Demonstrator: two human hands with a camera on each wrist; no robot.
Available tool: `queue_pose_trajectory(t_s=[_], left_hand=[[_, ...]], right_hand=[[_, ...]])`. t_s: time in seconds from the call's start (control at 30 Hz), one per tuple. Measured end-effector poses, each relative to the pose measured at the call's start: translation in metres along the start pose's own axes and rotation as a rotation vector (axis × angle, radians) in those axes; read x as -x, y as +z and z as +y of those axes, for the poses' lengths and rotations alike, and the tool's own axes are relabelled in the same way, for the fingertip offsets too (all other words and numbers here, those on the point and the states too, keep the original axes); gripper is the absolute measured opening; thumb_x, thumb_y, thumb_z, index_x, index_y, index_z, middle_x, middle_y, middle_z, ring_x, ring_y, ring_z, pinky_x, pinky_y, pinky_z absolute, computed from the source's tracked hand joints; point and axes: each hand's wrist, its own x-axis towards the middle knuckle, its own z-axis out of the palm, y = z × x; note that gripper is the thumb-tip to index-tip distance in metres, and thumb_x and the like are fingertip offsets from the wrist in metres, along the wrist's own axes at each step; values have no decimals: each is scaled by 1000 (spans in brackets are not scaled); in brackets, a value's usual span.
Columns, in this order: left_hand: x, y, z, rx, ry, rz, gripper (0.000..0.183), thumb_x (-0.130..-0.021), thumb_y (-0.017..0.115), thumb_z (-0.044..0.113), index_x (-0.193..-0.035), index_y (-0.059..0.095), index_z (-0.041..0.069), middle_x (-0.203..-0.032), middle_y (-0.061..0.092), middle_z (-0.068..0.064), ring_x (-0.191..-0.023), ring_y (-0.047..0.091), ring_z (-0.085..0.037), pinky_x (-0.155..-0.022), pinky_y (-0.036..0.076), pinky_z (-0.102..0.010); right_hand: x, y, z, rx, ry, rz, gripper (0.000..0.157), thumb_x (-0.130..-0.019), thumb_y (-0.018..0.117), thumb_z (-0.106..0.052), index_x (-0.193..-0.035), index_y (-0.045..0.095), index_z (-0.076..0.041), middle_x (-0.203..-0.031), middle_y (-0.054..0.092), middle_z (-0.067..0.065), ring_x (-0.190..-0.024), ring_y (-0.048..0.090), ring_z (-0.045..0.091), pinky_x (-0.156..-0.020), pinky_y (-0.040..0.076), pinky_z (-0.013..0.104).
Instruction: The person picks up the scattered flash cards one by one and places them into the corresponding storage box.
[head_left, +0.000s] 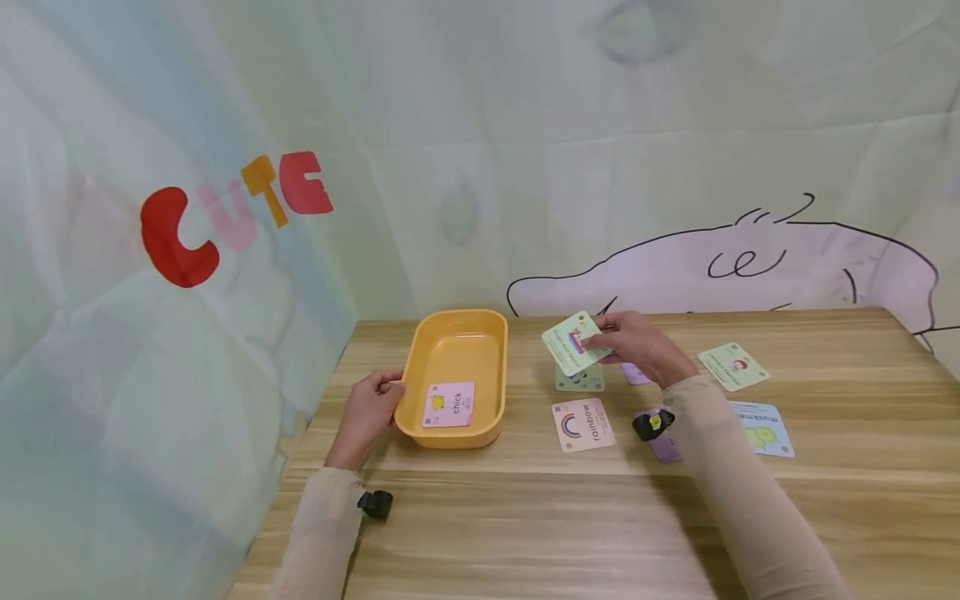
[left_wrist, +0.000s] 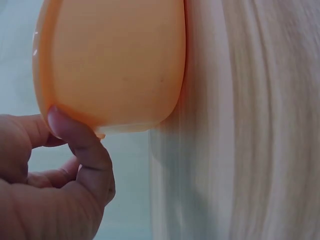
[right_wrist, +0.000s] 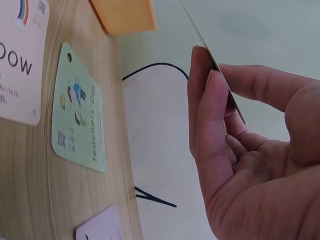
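Pale fabric point(head_left: 450, 167) lettered CUTE hangs around a wood-grain bench point(head_left: 525, 533). Of the 2 hands, the right hand point(head_left: 637, 342) pinches a green Dragon Boat Festival card point(head_left: 566, 343) between thumb and fingers, tilted and raised off the bench; the left hand point(head_left: 367, 412) pinches the near-left rim of an orange tray point(head_left: 457, 354). Inside that, toward the near end, lies 1 pink chick card point(head_left: 448, 405). Right of the tray, a Teachers' Day card point(right_wrist: 77, 110) sits beyond a rainbow card point(head_left: 583, 425). Farther right lie 2 purple cards point(head_left: 665, 447), partly hidden, 1 green-edged card point(head_left: 733, 367) and 1 blue card point(head_left: 765, 429).
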Motion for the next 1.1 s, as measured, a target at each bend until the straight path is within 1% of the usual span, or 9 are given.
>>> queue_pose_trajectory(t_s=[0.1, 0.2, 0.33, 0.53, 0.7, 0.8, 0.93, 1.0, 1.1], left_hand=[[0, 0, 0, 3, -6, 2, 36, -104, 53, 18, -136, 58, 1, -103, 55, -12, -76, 58, -18, -59, 52, -25], [0, 0, 0, 8, -8, 2, 36, -104, 52, 18, -135, 58, 2, -103, 54, -12, -76, 58, -18, -59, 52, -24], [-1, 0, 0, 13, -7, 2, 35, -104, 53, 18, -135, 59, 2, -102, 54, -12, -75, 59, -19, -59, 52, -24], [-1, -1, 0, 31, -10, -4, 35, -104, 53, 17, -134, 59, 2, -102, 55, -12, -74, 59, -18, -57, 52, -24], [0, 0, 1, 39, -11, -7, 35, -104, 53, 17, -134, 59, 2, -104, 55, -13, -75, 60, -18, -57, 52, -23], [0, 0, 1, 39, -10, -5, 34, -104, 53, 17, -134, 59, 2, -104, 55, -12, -75, 59, -18, -57, 52, -23], [-1, 0, 1, 39, -8, -2, 34, -104, 53, 17, -133, 60, 2, -104, 55, -12, -75, 59, -18, -56, 51, -23], [-1, 0, 1, 39, -10, -2, 33, -104, 53, 17, -133, 60, 2, -104, 55, -12, -75, 59, -19, -57, 52, -23], [-1, -1, 0, 37, -15, -3, 34, -104, 53, 17, -133, 60, 2, -105, 56, -13, -77, 59, -20, -57, 51, -24]], right_hand=[[-2, 6, -3, -9, 9, -7, 44, -95, 66, -13, -135, 54, 4, -124, 59, 17, -99, 66, 18, -83, 58, 28], [-2, 11, -7, -4, -2, -22, 46, -96, 67, -14, -136, 54, 3, -126, 59, 18, -100, 66, 20, -86, 57, 29], [-4, 19, -11, 3, -12, -31, 42, -95, 68, -14, -132, 57, 3, -124, 60, 17, -100, 66, 20, -86, 57, 30], [-9, 34, -17, -7, -18, -43, 36, -94, 69, -13, -126, 60, 2, -121, 63, 15, -98, 66, 20, -93, 56, 40], [-13, 43, -20, -16, -20, -54, 31, -94, 70, -13, -121, 62, 1, -120, 64, 15, -98, 67, 21, -96, 55, 45], [-13, 47, -22, -13, -24, -60, 31, -94, 70, -13, -121, 63, 0, -120, 65, 15, -98, 68, 22, -95, 55, 45], [-15, 53, -25, 11, -32, -56, 32, -93, 71, -16, -121, 64, -2, -121, 67, 14, -99, 68, 22, -87, 58, 36], [-16, 57, -26, 18, -41, -55, 31, -93, 73, -16, -120, 65, -2, -120, 68, 14, -98, 69, 21, -84, 59, 34], [-18, 62, -28, 2, -51, -65, 30, -92, 73, -14, -118, 65, -1, -119, 69, 14, -95, 69, 20, -87, 59, 38]])
